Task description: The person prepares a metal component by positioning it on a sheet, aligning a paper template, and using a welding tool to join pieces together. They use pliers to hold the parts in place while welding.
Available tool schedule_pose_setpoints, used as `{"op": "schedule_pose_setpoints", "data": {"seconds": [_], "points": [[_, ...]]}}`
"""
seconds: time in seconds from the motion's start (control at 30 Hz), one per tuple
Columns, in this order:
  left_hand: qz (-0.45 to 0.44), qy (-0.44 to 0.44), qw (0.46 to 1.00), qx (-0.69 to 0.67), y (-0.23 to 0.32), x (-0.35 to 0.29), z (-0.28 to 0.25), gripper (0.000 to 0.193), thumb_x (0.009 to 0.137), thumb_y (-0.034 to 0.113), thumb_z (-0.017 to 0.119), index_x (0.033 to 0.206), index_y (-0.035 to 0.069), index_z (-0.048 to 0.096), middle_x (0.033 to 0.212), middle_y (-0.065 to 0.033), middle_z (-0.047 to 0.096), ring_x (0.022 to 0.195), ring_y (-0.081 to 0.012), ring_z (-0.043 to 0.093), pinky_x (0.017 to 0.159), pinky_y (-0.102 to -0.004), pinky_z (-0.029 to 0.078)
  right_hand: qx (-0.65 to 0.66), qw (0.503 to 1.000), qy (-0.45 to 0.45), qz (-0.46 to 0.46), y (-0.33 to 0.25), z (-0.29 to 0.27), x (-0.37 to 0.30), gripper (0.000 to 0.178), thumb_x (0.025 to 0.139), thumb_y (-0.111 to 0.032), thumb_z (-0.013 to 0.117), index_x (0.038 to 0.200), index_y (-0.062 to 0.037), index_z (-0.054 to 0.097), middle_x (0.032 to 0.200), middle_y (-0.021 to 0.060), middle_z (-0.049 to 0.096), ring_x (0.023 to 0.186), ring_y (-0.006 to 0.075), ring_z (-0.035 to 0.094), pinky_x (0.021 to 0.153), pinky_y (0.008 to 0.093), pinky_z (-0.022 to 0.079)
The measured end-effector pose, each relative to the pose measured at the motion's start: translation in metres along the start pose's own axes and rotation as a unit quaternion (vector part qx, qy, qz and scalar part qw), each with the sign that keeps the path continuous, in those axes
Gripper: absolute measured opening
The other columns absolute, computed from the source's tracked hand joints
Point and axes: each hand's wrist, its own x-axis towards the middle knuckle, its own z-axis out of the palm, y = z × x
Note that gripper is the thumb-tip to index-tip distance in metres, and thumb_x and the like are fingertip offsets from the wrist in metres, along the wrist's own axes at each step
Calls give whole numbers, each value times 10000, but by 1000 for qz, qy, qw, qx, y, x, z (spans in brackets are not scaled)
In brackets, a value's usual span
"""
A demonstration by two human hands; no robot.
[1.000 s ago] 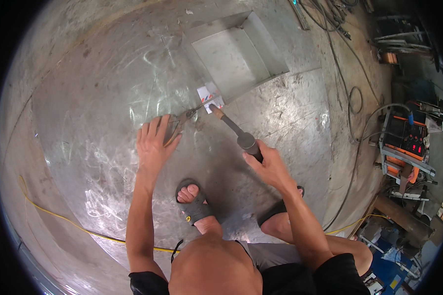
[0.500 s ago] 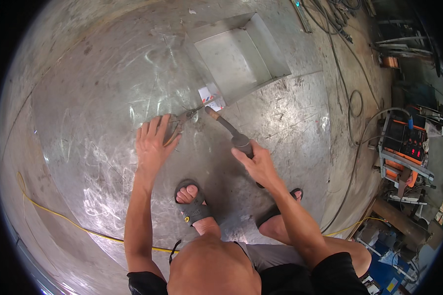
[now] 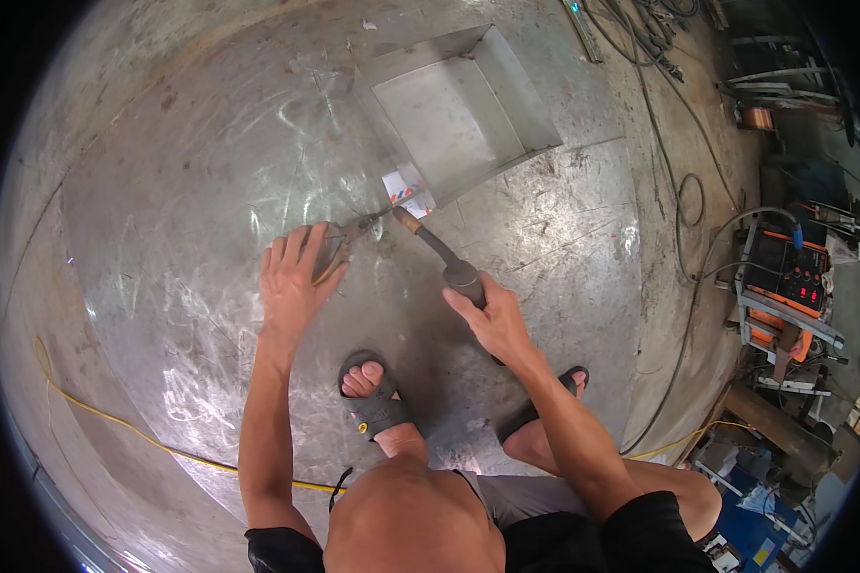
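Box (image 3: 440, 113), dull grey sheet metal, smooth; floor plate (image 3: 177, 258), scratched metal, glossy in patches; torch (image 3: 462, 277), matt black; slip (image 3: 400, 182), paper.

Patchy, moderate light
White glare left and right on the metal sheet (image 3: 201, 201); shadow between the feet (image 3: 361, 380); edges curve into black.

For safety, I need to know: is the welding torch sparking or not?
Not sparking: no flash or glow shows at the nozzle of the welding torch in the right hand. Its power state: cannot tell.
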Motion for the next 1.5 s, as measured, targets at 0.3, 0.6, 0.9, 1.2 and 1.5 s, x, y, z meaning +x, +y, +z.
{"op": "schedule_pose_setpoints", "data": {"seconds": [0.3, 0.6, 0.9, 1.2, 1.5], "points": [[10, 18, 1000, 10, -1, 0, 1, 675, 698, 258, 876, 1307, 102, 630, 1176, -69, 633, 970, -275, 594, 836, -409, 482, 8, 999, -22, 39, -7, -4, 2, 411, 938, -368, 730, 1099, 6, 676, 776, 48, 653, 700, 101, 547, 640, 305, 460], [18, 13, 1000, 18, -1, 1, 1, 674, 707, 262, 872, 1312, 103, 621, 1179, -64, 630, 976, -271, 589, 833, -401, 475, -4, 999, -27, 33, -2, -1, 4, 406, 939, -364, 729, 1103, 4, 677, 772, 35, 646, 691, 89, 534, 627, 297, 448], [9, -11, 1000, 23, 1, 2, -3, 662, 750, 299, 856, 1331, 83, 622, 1194, -83, 628, 980, -287, 589, 858, -426, 487, 24, 999, -12, 27, -2, 4, 3, 440, 930, -417, 725, 1044, 4, 663, 681, 94, 623, 613, 166, 562, 602, 339, 447], [1, -19, 1000, 19, 1, 0, 0, 661, 763, 310, 850, 1335, 78, 615, 1202, -93, 625, 987, -294, 589, 864, -432, 486, 23, 999, -17, 40, 0, 3, 5, 454, 927, -415, 728, 1059, 15, 666, 692, 117, 634, 632, 187, 597, 616, 351, 465], [0, -21, 1000, 18, 2, 1, -1, 661, 763, 305, 852, 1337, 79, 615, 1202, -93, 624, 994, -293, 590, 859, -427, 488, 28, 999, -14, 18, -1, 6, 5, 384, 953, -334, 731, 1134, 1, 681, 740, -22, 604, 669, 50, 491, 585, 266, 413]]}}
